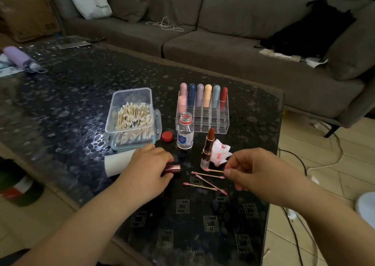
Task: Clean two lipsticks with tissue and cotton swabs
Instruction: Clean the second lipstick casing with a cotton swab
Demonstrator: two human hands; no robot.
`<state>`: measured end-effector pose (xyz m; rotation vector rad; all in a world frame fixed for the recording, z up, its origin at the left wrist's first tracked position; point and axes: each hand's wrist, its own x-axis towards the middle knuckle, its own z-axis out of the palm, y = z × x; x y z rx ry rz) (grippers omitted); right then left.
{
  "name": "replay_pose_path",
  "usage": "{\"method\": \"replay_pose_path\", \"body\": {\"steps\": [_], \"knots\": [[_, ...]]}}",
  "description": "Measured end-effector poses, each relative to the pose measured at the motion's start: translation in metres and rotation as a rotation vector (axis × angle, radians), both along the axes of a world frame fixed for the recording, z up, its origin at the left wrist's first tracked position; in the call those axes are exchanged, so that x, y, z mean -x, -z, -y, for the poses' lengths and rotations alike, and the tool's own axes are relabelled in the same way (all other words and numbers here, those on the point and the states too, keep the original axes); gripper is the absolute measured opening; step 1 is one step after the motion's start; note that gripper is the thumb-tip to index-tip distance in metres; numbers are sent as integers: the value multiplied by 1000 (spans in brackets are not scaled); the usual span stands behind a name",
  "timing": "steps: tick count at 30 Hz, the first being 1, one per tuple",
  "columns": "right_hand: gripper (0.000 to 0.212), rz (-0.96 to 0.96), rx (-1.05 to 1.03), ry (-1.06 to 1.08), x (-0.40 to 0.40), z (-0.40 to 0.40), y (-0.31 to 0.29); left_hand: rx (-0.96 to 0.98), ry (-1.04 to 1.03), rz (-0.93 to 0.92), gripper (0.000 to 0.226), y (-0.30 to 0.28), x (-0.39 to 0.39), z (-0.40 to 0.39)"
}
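Two lipsticks are the job, and only one open lipstick [209, 147] shows, standing upright with its brown-red bullet wound out, just beside the crumpled, pink-stained tissue [220, 151] at its 3 o'clock. Three used cotton swabs [206, 181] with pink tips lie on the bench [81, 95] at 6 o'clock from it, and a fourth swab [215, 170], also pink-tipped, is pinched in the right hand [261, 171] near the lipstick's base. The left hand [148, 169] curls round a shiny cap [172, 168] lying at 9 o'clock from the swabs. Judging by the stains, wiping of this lipstick is well along or finished and capping looks near; whether a second lipstick is done cannot be told.

Count: seven capped lipsticks in the clear rack [203, 111] at 12 o'clock, one open bottle [185, 131], one red bottle cap [167, 136] at its 9 o'clock, one box of clean swabs [132, 119], too many to count.
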<state>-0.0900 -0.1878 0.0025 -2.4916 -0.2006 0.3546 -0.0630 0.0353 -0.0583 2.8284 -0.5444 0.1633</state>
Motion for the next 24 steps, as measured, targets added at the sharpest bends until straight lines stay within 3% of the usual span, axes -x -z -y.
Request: {"method": "replay_pose_path", "body": {"steps": [4,6,9,12,15,24], "knots": [[12,1,23,-10,-1,-4,3,-146,13,-7,33,7,-8,1],[12,5,26,-12,-1,-5,4,-114,18,8,30,6,-8,3],[11,92,-6,3,0,-6,4,247,-21,-53,24,-2,-2,3],[10,278,-64,30,2,-6,1,670,5,-301,22,-20,8,1],[5,364,-136,-5,4,-7,-4,919,42,-499,26,-34,19,1],[4,598,-54,-172,7,-9,-7,962,123,-594,28,-41,26,-2]]}}
